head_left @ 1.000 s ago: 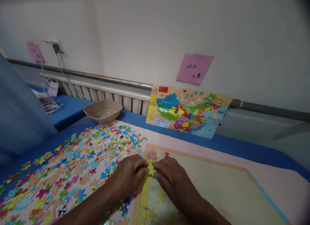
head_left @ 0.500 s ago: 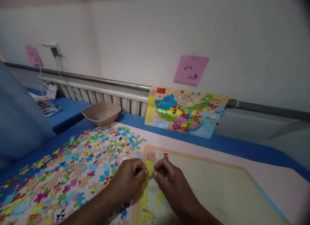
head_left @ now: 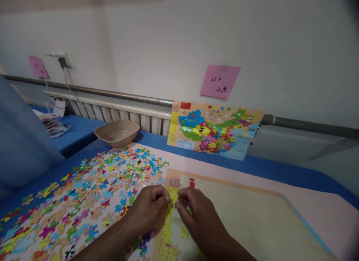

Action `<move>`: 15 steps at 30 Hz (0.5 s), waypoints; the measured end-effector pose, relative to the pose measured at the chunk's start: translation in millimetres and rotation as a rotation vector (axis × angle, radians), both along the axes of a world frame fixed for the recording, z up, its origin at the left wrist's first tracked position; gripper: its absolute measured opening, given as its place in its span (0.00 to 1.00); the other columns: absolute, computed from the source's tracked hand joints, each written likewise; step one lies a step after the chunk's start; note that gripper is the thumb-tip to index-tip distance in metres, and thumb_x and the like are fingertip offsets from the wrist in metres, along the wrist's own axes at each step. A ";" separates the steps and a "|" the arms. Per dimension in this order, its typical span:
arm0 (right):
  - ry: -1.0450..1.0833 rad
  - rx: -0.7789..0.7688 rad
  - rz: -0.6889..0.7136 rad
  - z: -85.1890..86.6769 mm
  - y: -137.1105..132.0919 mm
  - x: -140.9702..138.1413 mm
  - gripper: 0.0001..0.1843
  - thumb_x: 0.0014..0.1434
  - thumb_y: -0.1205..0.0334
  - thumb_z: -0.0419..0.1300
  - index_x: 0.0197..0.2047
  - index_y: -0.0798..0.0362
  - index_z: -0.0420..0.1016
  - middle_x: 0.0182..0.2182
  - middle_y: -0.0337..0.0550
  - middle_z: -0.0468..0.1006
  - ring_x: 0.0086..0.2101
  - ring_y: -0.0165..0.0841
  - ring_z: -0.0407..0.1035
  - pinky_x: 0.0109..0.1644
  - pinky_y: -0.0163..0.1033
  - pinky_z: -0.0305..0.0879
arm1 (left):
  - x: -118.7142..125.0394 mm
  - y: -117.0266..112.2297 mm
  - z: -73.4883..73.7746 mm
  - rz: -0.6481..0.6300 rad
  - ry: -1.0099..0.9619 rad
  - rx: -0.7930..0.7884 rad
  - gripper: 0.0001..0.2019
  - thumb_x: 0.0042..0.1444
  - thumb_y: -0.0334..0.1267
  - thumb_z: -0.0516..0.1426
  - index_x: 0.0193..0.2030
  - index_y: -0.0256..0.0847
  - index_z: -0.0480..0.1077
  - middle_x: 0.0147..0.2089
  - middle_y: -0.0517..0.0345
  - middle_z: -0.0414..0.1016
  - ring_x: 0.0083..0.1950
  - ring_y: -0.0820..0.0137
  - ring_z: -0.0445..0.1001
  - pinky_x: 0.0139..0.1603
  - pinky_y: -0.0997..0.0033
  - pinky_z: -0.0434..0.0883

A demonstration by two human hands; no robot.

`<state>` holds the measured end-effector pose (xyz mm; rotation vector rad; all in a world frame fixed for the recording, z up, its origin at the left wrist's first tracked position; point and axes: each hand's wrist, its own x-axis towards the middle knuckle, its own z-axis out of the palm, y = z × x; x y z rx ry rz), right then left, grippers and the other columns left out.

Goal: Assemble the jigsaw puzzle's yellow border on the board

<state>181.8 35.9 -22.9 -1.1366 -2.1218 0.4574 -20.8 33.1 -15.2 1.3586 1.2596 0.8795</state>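
My left hand (head_left: 147, 210) and my right hand (head_left: 196, 214) meet at the left edge of the puzzle tray (head_left: 252, 216). Both pinch a small yellow puzzle piece (head_left: 173, 196) between their fingertips, above the yellow column of fitted pieces (head_left: 167, 231) along the tray's left side. Most of the tray's pale inside is bare. A spread of several loose coloured puzzle pieces (head_left: 84, 193) lies on the pink mat to the left of my left hand.
A beige bowl (head_left: 117, 133) stands at the back left of the blue table. A coloured map picture (head_left: 214, 129) leans against the radiator, with a pink note (head_left: 220, 81) on the wall above. A blue cushion (head_left: 19, 141) is at the far left.
Both hands stay pinched on the yellow piece at the tray's left edge, with only small finger movements. The view has shifted slightly.
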 end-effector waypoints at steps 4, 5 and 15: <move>0.171 -0.209 0.014 4.7 -0.7 -3.1 0.05 0.67 0.62 0.57 0.43 0.48 0.75 0.37 0.43 0.82 0.37 0.38 0.76 0.43 0.41 0.69 | -0.6 0.2 -0.7 -0.015 -0.014 -0.001 0.13 0.54 0.49 0.57 0.26 0.43 0.65 0.24 0.65 0.59 0.27 0.72 0.56 0.31 0.69 0.55; 0.220 -0.266 0.011 5.5 -0.6 -4.0 0.06 0.67 0.61 0.57 0.44 0.48 0.76 0.37 0.42 0.82 0.37 0.38 0.76 0.42 0.40 0.69 | -0.6 0.0 -0.4 -0.018 -0.019 -0.002 0.13 0.54 0.49 0.57 0.27 0.43 0.65 0.24 0.65 0.59 0.27 0.72 0.56 0.31 0.69 0.54; 0.493 -0.492 -0.017 3.1 2.5 -4.9 0.10 0.64 0.57 0.61 0.44 0.51 0.81 0.33 0.40 0.80 0.34 0.36 0.71 0.39 0.39 0.66 | -2.4 0.3 4.1 -0.003 -0.018 0.008 0.16 0.57 0.52 0.57 0.27 0.42 0.66 0.24 0.66 0.58 0.27 0.73 0.55 0.30 0.69 0.53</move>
